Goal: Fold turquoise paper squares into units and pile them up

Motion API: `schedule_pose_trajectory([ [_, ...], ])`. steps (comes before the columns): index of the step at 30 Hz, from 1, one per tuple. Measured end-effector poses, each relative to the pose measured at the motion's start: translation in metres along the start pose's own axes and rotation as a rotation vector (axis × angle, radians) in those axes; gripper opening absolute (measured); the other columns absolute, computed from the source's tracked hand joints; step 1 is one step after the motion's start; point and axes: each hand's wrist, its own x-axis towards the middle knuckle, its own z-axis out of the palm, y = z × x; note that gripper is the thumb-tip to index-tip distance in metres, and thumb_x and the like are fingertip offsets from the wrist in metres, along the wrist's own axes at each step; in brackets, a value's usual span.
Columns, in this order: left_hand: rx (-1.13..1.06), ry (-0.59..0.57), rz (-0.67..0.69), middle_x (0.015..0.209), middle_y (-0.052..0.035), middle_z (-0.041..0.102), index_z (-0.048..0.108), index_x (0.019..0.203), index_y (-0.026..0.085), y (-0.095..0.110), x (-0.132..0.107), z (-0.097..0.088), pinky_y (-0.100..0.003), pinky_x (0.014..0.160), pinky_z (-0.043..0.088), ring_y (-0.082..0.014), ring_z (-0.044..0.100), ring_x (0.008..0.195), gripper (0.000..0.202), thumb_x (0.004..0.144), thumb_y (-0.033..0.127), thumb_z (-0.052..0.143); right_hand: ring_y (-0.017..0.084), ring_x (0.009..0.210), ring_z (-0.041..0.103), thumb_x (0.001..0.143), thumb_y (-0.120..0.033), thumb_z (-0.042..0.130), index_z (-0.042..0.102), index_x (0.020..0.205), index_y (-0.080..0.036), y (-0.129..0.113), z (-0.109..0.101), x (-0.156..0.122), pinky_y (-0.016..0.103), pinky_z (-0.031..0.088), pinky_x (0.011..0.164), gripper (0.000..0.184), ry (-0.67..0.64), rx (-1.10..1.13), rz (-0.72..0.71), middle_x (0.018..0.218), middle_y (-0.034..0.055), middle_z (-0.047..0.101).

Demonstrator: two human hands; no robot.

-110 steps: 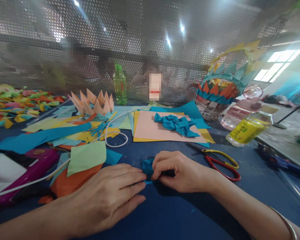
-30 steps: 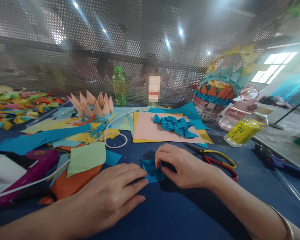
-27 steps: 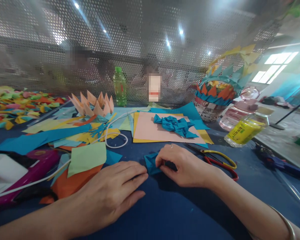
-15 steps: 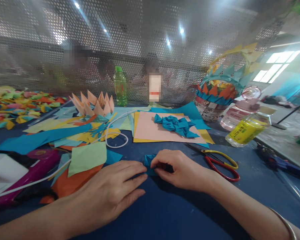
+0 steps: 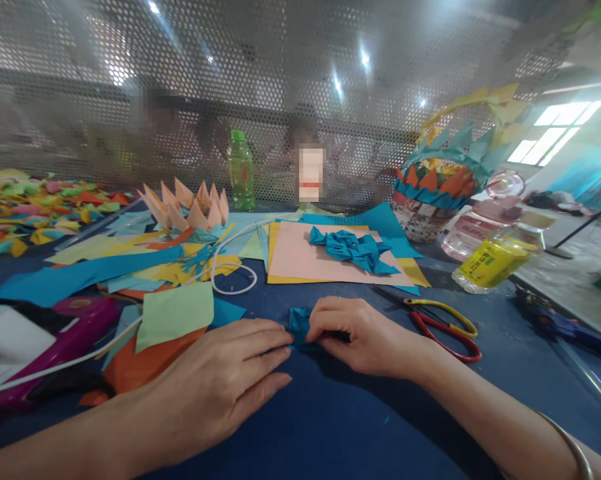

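Observation:
A small piece of folded blue paper (image 5: 299,325) lies on the dark blue table between my hands. My right hand (image 5: 353,333) pinches its right edge with curled fingers. With fingers stretched out flat, my left hand (image 5: 240,370) rests its tips at the paper's left edge. Behind my hands, a pile of folded blue paper pieces (image 5: 353,248) sits on a stack of pink and yellow sheets (image 5: 295,257). Red-and-yellow-handled scissors (image 5: 443,327) lie to the right of my right hand.
A purple glue gun-like tool (image 5: 80,333) with a white cord is at left, beside loose paper sheets (image 5: 175,317). Further back stand a peach paper crown shape (image 5: 185,207), a green bottle (image 5: 241,173), a decorated basket (image 5: 420,217) and a yellow-labelled bottle (image 5: 500,260). Pliers (image 5: 565,323) lie at right.
My right hand has shifted slightly right along the blue paper, so more of the paper shows. My left hand has stayed nearly still.

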Motion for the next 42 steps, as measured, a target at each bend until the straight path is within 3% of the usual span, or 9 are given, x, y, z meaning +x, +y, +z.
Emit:
schedule_pose_trajectory([
  [10,-0.026,0.037,-0.013,0.110,-0.0083,0.072,0.067,0.114,0.014,0.001,0.002,-0.002,-0.032,0.093,0.054,-0.0212,0.066,0.103,0.030,0.099,0.028,0.045,0.015,0.086,0.060,0.078,0.004,0.054,0.066,0.086,-0.015,-0.005,-0.004,-0.001,0.025,0.048,0.077,0.024,-0.042,-0.056,-0.001,0.094,0.0063,0.064],
  [16,-0.012,-0.066,-0.053,0.121,-0.0091,0.065,0.056,0.129,0.019,-0.001,-0.003,0.004,-0.037,0.094,0.052,-0.0243,0.061,0.111,0.035,0.098,0.031,0.047,0.015,0.085,0.059,0.080,0.001,0.052,0.064,0.083,-0.016,-0.004,-0.004,-0.001,0.026,0.048,0.077,0.021,-0.040,-0.062,-0.016,0.092,0.0059,0.063],
  [26,0.007,-0.135,-0.024,0.120,-0.0102,0.061,0.057,0.126,0.020,-0.006,-0.004,0.010,-0.039,0.093,0.051,-0.0270,0.057,0.111,0.034,0.095,0.034,0.052,0.015,0.085,0.059,0.078,0.002,0.052,0.065,0.084,-0.016,-0.005,-0.004,-0.001,0.026,0.049,0.077,0.022,-0.049,-0.073,-0.016,0.093,0.0062,0.063],
  [33,0.004,-0.098,-0.021,0.121,-0.0113,0.061,0.058,0.126,0.020,-0.006,-0.004,0.013,-0.042,0.092,0.052,-0.0279,0.058,0.111,0.034,0.096,0.035,0.051,0.017,0.086,0.061,0.066,0.007,0.044,0.068,0.095,-0.016,-0.006,-0.005,-0.003,0.027,0.049,0.075,0.043,-0.022,-0.070,-0.038,0.094,0.0071,0.065],
  [42,0.033,-0.100,-0.018,0.118,-0.0108,0.062,0.060,0.121,0.017,-0.002,-0.003,0.010,-0.039,0.093,0.051,-0.0261,0.057,0.110,0.031,0.097,0.033,0.049,0.018,0.081,0.060,0.068,0.005,0.047,0.073,0.078,-0.014,-0.005,-0.003,-0.004,0.029,0.048,0.070,0.034,-0.022,-0.162,-0.050,0.088,0.0067,0.066],
])
